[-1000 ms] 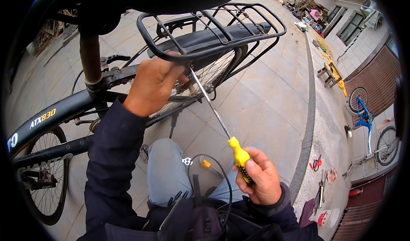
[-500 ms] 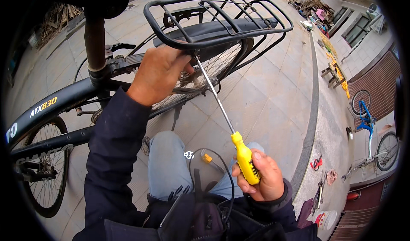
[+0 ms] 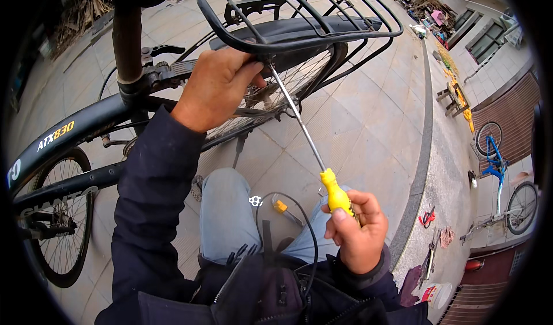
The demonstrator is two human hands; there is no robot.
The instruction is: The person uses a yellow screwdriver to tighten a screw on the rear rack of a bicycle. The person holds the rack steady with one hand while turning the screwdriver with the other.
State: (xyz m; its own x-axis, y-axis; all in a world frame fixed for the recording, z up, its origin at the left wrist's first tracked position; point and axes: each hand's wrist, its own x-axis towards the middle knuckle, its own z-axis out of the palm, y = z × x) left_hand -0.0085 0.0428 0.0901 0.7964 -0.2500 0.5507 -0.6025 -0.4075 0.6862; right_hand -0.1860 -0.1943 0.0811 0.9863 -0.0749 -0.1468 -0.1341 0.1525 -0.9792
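Here, the right hand (image 3: 364,224) was closed around the yellow handle of a screwdriver (image 3: 334,191), whose metal shaft slanted up and leftward to just beneath the front end of a black rack (image 3: 322,39). The left hand (image 3: 216,86) reached under that end, beside the tip; its fingertips were partly hidden, so whether they gripped anything could not be told. The rack sat above the rear wheel (image 3: 334,66) of a black bicycle (image 3: 92,116). Farther right was a blue bicycle (image 3: 493,165).
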